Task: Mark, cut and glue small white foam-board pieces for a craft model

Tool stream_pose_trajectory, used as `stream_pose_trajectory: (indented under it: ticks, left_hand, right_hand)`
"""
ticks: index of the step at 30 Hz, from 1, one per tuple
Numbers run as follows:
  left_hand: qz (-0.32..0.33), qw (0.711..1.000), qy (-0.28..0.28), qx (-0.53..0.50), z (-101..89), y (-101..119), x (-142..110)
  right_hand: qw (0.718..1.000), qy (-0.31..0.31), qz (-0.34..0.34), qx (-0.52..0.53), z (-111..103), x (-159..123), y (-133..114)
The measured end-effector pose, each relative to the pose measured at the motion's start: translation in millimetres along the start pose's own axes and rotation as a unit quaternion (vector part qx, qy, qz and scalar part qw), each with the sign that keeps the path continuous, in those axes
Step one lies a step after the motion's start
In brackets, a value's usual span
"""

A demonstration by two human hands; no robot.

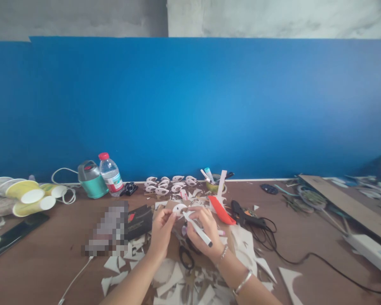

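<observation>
And here's the cutout (178, 209), small, white and rounded, a dark spot on its face, held up between the two hands above the littered middle of the table (70, 237)! The left hand (163, 227) pinches its edge, thumb against bent fingers, forearm slanting in from below. Opposite, the right hand (207, 228) grips a white pen (198, 229), fingers curled, black end towards the wrist; whether its tip touches the cutout, I can't tell.
</observation>
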State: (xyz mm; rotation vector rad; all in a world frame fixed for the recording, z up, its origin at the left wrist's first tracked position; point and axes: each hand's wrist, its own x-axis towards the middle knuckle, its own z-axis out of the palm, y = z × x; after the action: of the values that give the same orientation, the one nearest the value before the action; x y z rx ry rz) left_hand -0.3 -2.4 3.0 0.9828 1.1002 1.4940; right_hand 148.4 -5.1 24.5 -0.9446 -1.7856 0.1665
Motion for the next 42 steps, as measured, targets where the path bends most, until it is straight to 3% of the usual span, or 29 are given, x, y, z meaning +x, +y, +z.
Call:
stream_pose_trajectory:
  ticks: [42]
  left_hand:
    - [0.011,1.0,0.019,0.022,-1.8,-1.8,1.0]
  right_hand:
    - [0.999,-0.026,0.014,0.013,-7.9,0.9,-3.6]
